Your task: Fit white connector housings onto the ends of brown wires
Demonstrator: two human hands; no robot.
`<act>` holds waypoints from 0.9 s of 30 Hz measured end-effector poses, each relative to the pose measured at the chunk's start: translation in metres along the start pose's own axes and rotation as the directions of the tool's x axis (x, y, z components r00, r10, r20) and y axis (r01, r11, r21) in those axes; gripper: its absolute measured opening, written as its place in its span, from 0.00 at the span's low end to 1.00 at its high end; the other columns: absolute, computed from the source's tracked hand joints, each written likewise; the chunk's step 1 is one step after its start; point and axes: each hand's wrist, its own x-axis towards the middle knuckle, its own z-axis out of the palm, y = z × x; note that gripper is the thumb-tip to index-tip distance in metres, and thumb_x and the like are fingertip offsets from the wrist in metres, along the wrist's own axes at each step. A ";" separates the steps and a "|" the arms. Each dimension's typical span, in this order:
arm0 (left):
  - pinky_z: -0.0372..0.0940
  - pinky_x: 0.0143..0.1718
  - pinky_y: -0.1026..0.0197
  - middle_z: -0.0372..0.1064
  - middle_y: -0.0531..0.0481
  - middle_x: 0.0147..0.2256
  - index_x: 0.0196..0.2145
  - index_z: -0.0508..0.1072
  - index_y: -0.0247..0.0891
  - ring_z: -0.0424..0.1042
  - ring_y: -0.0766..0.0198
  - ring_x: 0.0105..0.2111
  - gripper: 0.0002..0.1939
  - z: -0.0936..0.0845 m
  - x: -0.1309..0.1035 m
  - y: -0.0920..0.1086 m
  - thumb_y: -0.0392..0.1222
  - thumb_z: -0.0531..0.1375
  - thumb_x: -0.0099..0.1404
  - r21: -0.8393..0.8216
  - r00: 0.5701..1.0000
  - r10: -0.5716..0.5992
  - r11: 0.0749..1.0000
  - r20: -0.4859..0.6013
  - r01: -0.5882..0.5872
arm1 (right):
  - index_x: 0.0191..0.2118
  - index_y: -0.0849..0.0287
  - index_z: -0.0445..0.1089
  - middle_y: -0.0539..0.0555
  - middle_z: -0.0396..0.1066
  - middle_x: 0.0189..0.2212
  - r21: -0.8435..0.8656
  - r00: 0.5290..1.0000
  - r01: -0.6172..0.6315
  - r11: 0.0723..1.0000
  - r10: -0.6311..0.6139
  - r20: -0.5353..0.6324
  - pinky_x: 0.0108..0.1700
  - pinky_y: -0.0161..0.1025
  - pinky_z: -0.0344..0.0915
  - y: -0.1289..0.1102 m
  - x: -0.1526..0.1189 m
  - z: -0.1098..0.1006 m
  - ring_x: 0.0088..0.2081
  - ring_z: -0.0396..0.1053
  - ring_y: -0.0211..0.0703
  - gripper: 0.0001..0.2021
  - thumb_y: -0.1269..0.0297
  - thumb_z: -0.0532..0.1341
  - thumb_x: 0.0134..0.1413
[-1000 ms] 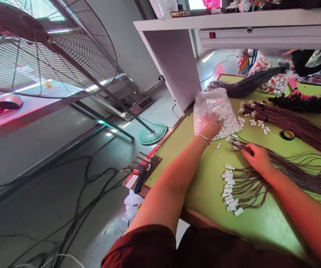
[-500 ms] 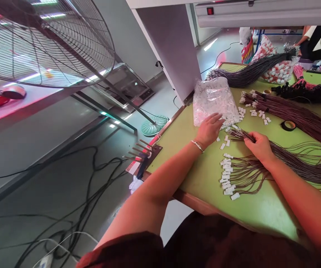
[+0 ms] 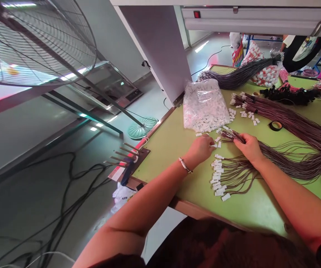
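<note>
Wires (image 3: 291, 162) stretch right of the bag (image 3: 205, 104). Print on the sack (image 3: 121, 193), left of the bag, is unreadable. Fingers of my right hand (image 3: 249, 149) clamp the wires near their tips; those of my left hand (image 3: 201, 149), just nearer me than the bag, pinch a connector (image 3: 214, 145).

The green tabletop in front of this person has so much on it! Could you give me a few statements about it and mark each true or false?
1. The right hand holds a bundle of dark brown wires. True.
2. The left hand is inside the plastic bag. False: it is outside, with a small white piece at its fingertips.
3. The tape roll lies on the green tabletop. True.
4. The bracelet is on the right wrist. False: it is on the left.
</note>
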 end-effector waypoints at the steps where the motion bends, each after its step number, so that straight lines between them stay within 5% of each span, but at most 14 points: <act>1: 0.62 0.32 0.61 0.69 0.46 0.28 0.27 0.75 0.34 0.67 0.62 0.29 0.03 -0.003 0.001 -0.001 0.36 0.62 0.54 -0.095 1.000 -0.027 0.995 -0.008 0.026 | 0.24 0.61 0.69 0.48 0.62 0.19 0.016 1.000 0.001 1.000 -0.001 0.007 0.27 0.33 0.55 0.000 0.000 0.000 0.23 0.56 0.35 0.11 0.57 0.59 0.43; 3: 0.60 0.27 0.63 0.67 0.50 0.24 0.30 0.75 0.33 0.64 0.67 0.24 0.06 -0.009 0.003 -0.001 0.38 0.63 0.53 -0.358 0.994 -0.109 0.928 0.001 0.102 | 0.25 0.62 0.70 0.48 0.63 0.19 0.050 1.000 0.003 0.999 -0.004 0.019 0.27 0.33 0.55 0.002 0.000 0.001 0.23 0.57 0.35 0.12 0.57 0.60 0.43; 7: 0.51 0.19 0.68 0.62 0.56 0.20 0.42 0.75 0.34 0.54 0.75 0.17 0.17 -0.015 0.010 0.012 0.40 0.64 0.53 -0.805 0.984 -0.130 0.566 0.126 0.178 | 0.26 0.62 0.72 0.48 0.65 0.20 0.093 0.999 0.031 0.995 -0.031 -0.008 0.29 0.34 0.57 0.004 -0.001 0.000 0.25 0.59 0.36 0.12 0.57 0.61 0.45; 12: 0.59 0.21 0.70 0.70 0.50 0.22 0.33 0.74 0.30 0.64 0.75 0.18 0.06 -0.008 0.015 0.033 0.33 0.63 0.54 -0.915 0.927 -0.104 0.154 0.361 0.374 | 0.26 0.61 0.71 0.47 0.64 0.20 0.090 0.999 0.039 0.995 -0.038 -0.017 0.29 0.34 0.58 0.005 -0.001 -0.002 0.25 0.59 0.36 0.11 0.57 0.61 0.46; 15: 0.65 0.26 0.70 0.73 0.45 0.24 0.31 0.70 0.31 0.71 0.71 0.21 0.04 -0.003 0.017 0.031 0.27 0.59 0.56 -0.896 0.892 -0.093 0.004 0.442 0.444 | 0.25 0.61 0.70 0.47 0.63 0.20 0.061 0.999 0.034 0.998 -0.033 -0.018 0.28 0.33 0.57 0.005 -0.002 -0.002 0.25 0.58 0.36 0.11 0.57 0.61 0.46; 20: 0.65 0.23 0.70 0.74 0.43 0.23 0.30 0.66 0.32 0.72 0.69 0.20 0.03 0.002 0.021 0.020 0.28 0.56 0.60 -0.890 0.885 -0.100 -0.078 0.455 0.449 | 0.24 0.61 0.67 0.46 0.58 0.19 0.033 0.999 0.050 0.998 -0.051 0.019 0.27 0.32 0.55 0.004 -0.004 -0.002 0.23 0.55 0.34 0.10 0.58 0.61 0.47; 27: 0.64 0.21 0.71 0.73 0.47 0.21 0.32 0.68 0.31 0.70 0.71 0.17 0.04 0.004 0.019 0.027 0.28 0.55 0.61 -0.901 0.898 -0.082 0.010 0.431 0.434 | 0.23 0.60 0.66 0.45 0.56 0.18 -0.029 0.997 0.075 0.997 -0.074 0.037 0.26 0.32 0.53 -0.002 -0.006 0.000 0.23 0.52 0.33 0.09 0.60 0.59 0.46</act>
